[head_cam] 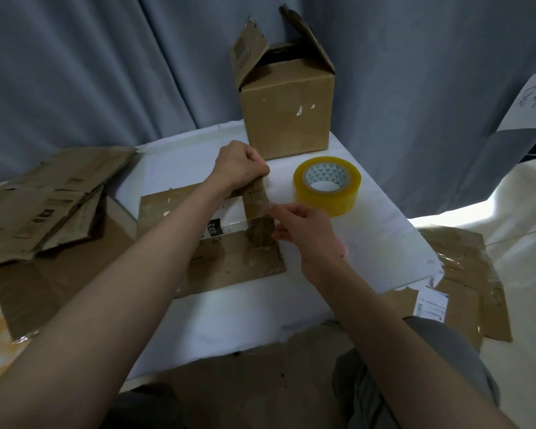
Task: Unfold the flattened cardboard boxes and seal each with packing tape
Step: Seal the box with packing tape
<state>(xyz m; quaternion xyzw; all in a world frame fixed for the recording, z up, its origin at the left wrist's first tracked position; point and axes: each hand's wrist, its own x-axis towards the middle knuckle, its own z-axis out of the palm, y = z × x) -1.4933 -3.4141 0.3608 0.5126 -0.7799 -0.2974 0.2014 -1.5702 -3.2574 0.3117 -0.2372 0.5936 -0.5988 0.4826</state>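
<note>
Nearest the camera, your two bare forearms reached out over the white-covered surface [229,320] toward the flattened brown cardboard box [226,258] lying in the middle of it. The box lay with its long axis roughly left to right, and a raised strip or flap of it ran away from you along its right end. Your left hand [240,165] sat at the far end of that strip, its grip closed round the cardboard edge. Your right hand [304,227] was nearer you, just right of the strip, fingers pinching at what looked like a clear film or old tape on it; I could not tell exactly what it held. So the work lay between your hands, and the next pull would likely run along that strip.

Behind stood an upright brown cardboard box [287,109] with its top flaps raised. A stack of flattened brown cardboard [44,199] lay to the left, more flattened cardboard [471,280] to the right. The yellowish roll of clear packing tape [327,185] sat just right of the strip, close to your right hand and not in the way.
</note>
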